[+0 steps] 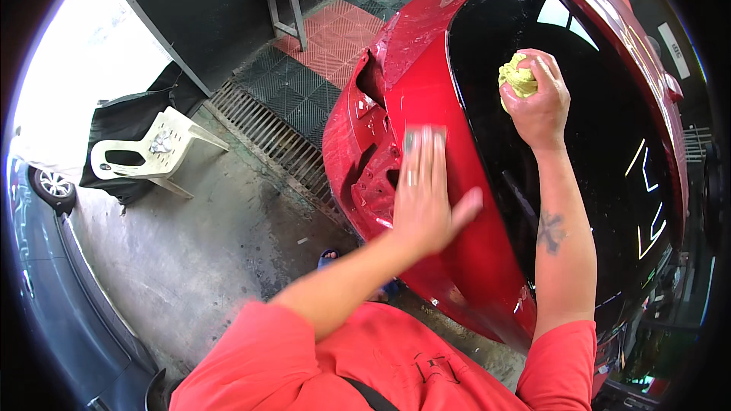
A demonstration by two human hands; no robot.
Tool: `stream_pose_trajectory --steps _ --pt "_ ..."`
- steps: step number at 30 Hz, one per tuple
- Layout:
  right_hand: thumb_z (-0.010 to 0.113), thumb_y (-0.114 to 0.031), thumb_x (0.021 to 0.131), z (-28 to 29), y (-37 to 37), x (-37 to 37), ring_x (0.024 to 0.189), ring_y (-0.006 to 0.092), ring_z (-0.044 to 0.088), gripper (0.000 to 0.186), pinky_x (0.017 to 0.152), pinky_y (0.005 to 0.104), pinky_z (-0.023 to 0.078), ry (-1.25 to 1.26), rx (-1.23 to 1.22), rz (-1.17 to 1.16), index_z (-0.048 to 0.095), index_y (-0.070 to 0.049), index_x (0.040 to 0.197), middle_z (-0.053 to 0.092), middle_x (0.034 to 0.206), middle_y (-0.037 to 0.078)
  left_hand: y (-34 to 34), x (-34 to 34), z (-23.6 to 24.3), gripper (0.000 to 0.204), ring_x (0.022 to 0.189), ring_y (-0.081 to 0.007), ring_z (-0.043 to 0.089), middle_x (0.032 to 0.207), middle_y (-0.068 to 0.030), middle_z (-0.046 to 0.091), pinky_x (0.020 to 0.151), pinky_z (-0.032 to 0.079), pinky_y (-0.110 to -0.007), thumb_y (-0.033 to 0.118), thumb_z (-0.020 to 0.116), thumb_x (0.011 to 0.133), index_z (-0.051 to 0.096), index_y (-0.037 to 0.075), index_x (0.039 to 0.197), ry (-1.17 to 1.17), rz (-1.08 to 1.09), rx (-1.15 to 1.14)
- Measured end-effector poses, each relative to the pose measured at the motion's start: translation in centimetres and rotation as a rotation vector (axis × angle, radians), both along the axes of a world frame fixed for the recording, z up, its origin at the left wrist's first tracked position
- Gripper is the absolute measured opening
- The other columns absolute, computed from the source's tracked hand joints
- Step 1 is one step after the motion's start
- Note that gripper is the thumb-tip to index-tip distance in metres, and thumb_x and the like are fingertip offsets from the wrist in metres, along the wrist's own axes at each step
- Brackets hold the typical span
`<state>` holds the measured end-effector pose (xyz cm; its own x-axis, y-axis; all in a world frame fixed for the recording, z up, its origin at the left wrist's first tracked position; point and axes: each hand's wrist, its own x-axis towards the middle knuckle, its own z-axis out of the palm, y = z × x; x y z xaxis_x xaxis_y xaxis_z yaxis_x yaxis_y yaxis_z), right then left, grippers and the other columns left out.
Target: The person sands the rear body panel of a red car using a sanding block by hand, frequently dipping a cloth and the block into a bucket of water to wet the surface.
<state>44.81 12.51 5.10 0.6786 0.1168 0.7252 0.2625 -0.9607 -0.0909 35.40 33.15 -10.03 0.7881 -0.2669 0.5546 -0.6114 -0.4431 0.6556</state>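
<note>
Red car panel (480,247) borders the left edge of the dark glass (609,129); left hand (425,202) lies flat on it, unclosed, over some greyish pad (420,130); right hand (544,103) is clamped on yellow cloth (516,76); rubbing seems unfinished; what remains, I cannot tell.

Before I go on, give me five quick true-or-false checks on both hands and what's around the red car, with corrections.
1. The right hand grips a crumpled yellow cloth. True.
2. The left hand is balled into a fist. False: it is open and flat over the bodywork of the red car.
3. In this view, the right hand is over the dark glass. True.
4. The floor grate runs along the right of the red car. False: it is on the left.
5. A pale plastic chair stands left of the red car. True.
</note>
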Motion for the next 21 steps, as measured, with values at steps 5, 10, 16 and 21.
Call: stream_pose_trajectory --steps 5,10,16,21 --pt "0.090 -0.010 0.076 0.5 1.1 1.1 0.108 0.0306 0.077 0.035 0.092 0.0431 0.064 -0.042 -0.029 0.022 0.070 -0.008 0.105 0.075 0.126 0.004 1.3 8.4 0.9 0.100 0.168 -0.0509 0.023 0.175 -0.0391 0.031 0.137 0.019 -0.061 0.057 0.062 0.108 0.030 -0.017 0.168 0.156 0.231 0.092" --pt "0.091 -0.012 0.078 -0.1 0.1 0.6 0.107 0.0303 0.077 0.034 0.092 0.0432 0.064 -0.013 -0.023 -0.016 0.071 -0.008 0.106 0.075 0.127 0.002 -0.2 -1.2 -1.1 0.102 0.167 -0.0559 0.020 0.175 -0.0420 0.026 0.138 0.015 -0.059 0.058 0.057 0.110 0.024 -0.018 0.168 0.125 0.149 0.069" --pt "0.090 -0.013 0.079 0.6 1.6 1.2 0.107 0.0313 0.077 0.035 0.091 0.0441 0.063 -0.039 -0.022 0.039 0.072 -0.009 0.109 0.075 0.126 0.002 1.6 8.2 0.9 0.098 0.166 -0.0533 0.026 0.175 -0.0398 0.030 0.138 0.018 -0.058 0.055 0.059 0.110 0.028 -0.019 0.167 0.181 0.279 0.077" --pt "0.090 -0.014 0.080 0.0 -0.1 0.3 0.107 0.0318 0.077 0.035 0.090 0.0438 0.063 -0.011 -0.028 -0.019 0.072 -0.009 0.109 0.075 0.126 0.003 -0.2 -4.0 -0.8 0.104 0.167 -0.0575 0.018 0.175 -0.0447 0.022 0.139 0.013 -0.061 0.058 0.056 0.110 0.023 -0.023 0.165 0.179 0.104 0.113"
